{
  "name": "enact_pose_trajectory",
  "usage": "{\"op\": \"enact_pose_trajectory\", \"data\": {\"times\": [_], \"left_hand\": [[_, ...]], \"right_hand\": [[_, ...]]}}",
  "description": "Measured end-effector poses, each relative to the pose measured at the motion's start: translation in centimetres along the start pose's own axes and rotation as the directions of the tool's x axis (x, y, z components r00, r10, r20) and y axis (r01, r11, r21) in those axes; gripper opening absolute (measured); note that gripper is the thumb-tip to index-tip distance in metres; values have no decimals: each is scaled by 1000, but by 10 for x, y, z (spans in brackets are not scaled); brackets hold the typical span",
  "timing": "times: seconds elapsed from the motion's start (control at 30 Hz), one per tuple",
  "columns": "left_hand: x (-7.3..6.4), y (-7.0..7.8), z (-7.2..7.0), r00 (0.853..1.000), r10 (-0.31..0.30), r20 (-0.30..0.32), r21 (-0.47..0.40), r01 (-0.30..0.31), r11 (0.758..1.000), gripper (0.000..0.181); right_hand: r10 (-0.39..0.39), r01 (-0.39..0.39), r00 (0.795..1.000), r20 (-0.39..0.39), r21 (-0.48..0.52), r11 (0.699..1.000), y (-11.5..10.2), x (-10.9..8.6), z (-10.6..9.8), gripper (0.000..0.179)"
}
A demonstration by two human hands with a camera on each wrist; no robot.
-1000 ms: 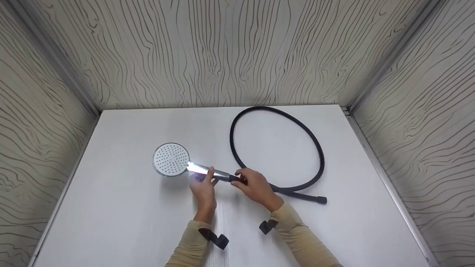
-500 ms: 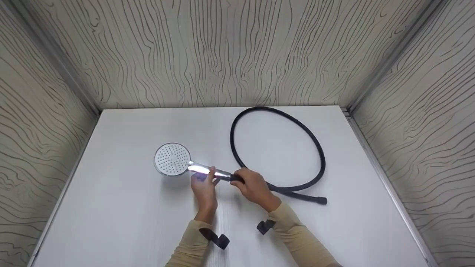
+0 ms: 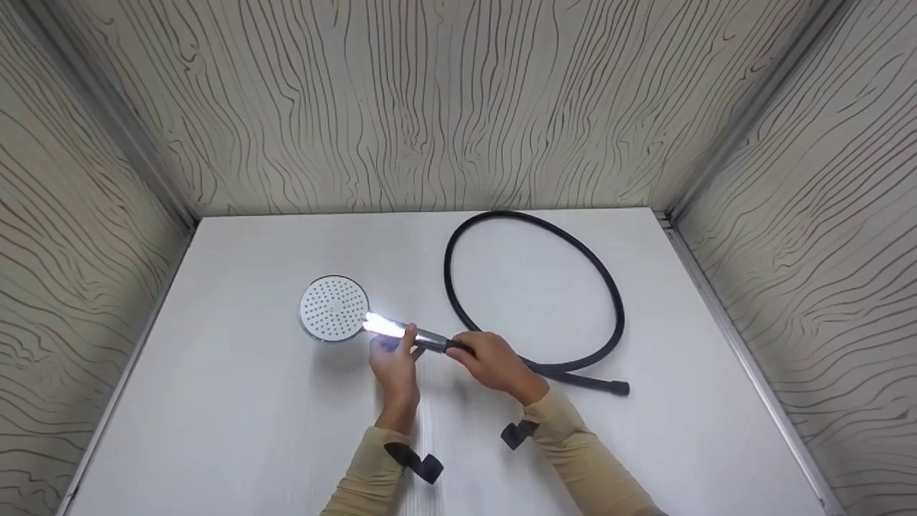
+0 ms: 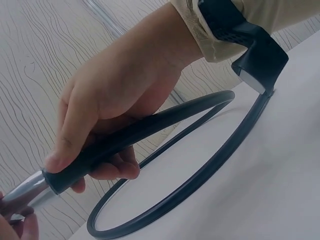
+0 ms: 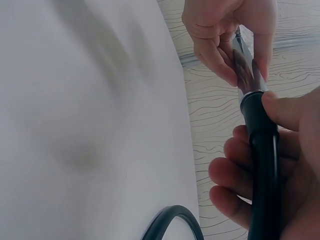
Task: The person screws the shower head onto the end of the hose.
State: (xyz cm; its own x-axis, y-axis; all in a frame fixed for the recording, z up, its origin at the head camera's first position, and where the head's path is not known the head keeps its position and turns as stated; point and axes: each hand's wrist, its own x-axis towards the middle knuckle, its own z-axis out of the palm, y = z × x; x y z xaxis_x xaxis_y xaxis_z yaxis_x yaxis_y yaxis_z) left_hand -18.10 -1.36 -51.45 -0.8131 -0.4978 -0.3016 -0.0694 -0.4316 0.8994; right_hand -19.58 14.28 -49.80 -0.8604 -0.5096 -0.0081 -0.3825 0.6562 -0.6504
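Well — shower handle (image 3: 388,327) between left fingers (image 5: 219,65)

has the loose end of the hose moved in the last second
No. The hose's loose end shows no clear move in any direction against the table and its right edge; the whole picture shifts slightly.

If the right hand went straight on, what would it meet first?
Likely the silver shower handle first: it lies straight ahead, at the end of the black hose the right hand grips. The left hand, pinching that handle, comes next, though depth is hard to judge.
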Motion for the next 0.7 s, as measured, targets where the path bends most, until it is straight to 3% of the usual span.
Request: {"op": "enact_pose_trajectory", "data": {"times": [0.2,0.37,0.7], "left_hand": [[1,2,-2,1000,7,-20,-15,-7,1000,37],[0,2,-4,1000,-1,-22,3,1,1000,37],[-3,2,-2,1000,-18,-1,35,18,999,47]], "right_hand": [[20,-18,997,-68,28,999,1,-4,1,26],[20,-20,993,-113,-5,1000,1,-8,0,25],[-134,109,967,-218,-121,987,4,-8,2,13]]}}
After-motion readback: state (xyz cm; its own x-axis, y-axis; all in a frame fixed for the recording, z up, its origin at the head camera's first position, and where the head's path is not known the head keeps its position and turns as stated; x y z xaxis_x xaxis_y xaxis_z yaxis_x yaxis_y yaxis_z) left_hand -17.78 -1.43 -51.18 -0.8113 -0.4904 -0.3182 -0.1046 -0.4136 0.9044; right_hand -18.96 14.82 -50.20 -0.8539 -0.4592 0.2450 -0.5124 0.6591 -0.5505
